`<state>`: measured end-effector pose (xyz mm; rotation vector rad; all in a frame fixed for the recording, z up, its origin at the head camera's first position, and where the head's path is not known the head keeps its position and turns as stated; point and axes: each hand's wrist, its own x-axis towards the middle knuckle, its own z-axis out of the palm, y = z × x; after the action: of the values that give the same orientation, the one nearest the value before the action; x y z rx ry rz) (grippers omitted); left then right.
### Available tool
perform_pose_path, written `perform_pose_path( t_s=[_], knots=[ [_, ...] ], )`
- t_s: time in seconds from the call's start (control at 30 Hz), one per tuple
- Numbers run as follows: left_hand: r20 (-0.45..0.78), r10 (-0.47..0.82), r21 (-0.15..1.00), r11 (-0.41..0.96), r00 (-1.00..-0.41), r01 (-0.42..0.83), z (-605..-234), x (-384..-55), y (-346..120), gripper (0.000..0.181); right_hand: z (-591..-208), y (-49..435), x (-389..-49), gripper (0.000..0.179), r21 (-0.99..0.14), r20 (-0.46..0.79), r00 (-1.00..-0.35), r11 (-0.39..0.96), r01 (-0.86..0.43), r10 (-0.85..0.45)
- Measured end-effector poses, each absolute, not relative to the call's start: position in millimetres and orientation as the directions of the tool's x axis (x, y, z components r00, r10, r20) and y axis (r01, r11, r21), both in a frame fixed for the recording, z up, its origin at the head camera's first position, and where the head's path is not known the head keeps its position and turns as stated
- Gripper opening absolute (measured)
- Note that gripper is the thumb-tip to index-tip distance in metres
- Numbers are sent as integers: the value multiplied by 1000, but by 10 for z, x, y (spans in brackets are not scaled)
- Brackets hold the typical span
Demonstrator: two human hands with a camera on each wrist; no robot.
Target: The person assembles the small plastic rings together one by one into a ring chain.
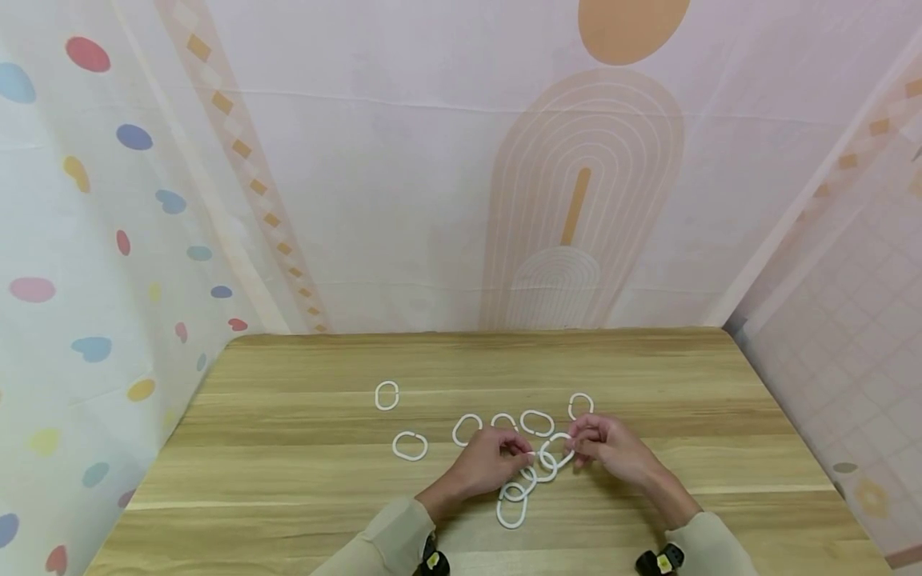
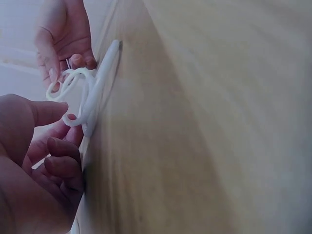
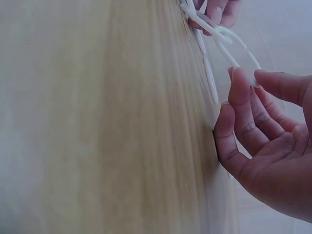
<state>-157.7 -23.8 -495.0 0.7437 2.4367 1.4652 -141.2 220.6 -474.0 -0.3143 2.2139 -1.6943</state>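
White plastic chain links, oval with a small gap, are hooked into a short chain near the table's front. My right hand (image 1: 612,448) pinches the end link (image 3: 253,59) between thumb and fingertips, raised off the wood. My left hand (image 1: 490,462) pinches the neighbouring link (image 2: 74,122), which loops through the right hand's one. From there the chain runs down toward me, its lowest link (image 1: 511,526) lying flat on the table. The left fingers partly cover the linked section in the head view. Both hands sit close together, their thumbs facing each other.
Loose white links lie about: one at the far left (image 1: 386,382), another nearer (image 1: 410,459), and several just beyond the hands, including one (image 1: 537,412) behind the chain and one (image 1: 580,394) past the right fingers. The wooden table (image 1: 288,512) meets a patterned curtain (image 1: 403,200) at the back.
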Motion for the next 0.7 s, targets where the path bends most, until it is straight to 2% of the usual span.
perform_pose_path(
  t_s=[0.23, 0.43, 0.7],
  knots=[
    [115, 504, 831, 423, -856, 361, -4933, -1572, -138, 8, -4732, 2229, -1399, 22, -967, -130, -916, 252, 33, -379],
    [69, 541, 843, 418, -838, 339, -4904, -1590, -45, 17, -4739, 2253, -1397, 23, -966, -140, -914, 256, 41, -380],
    [76, 559, 851, 395, -826, 346, -4945, -1596, 0, 7, -4735, 2282, -1392, 21, -951, -153, -926, 305, 44, -345]
  ],
)
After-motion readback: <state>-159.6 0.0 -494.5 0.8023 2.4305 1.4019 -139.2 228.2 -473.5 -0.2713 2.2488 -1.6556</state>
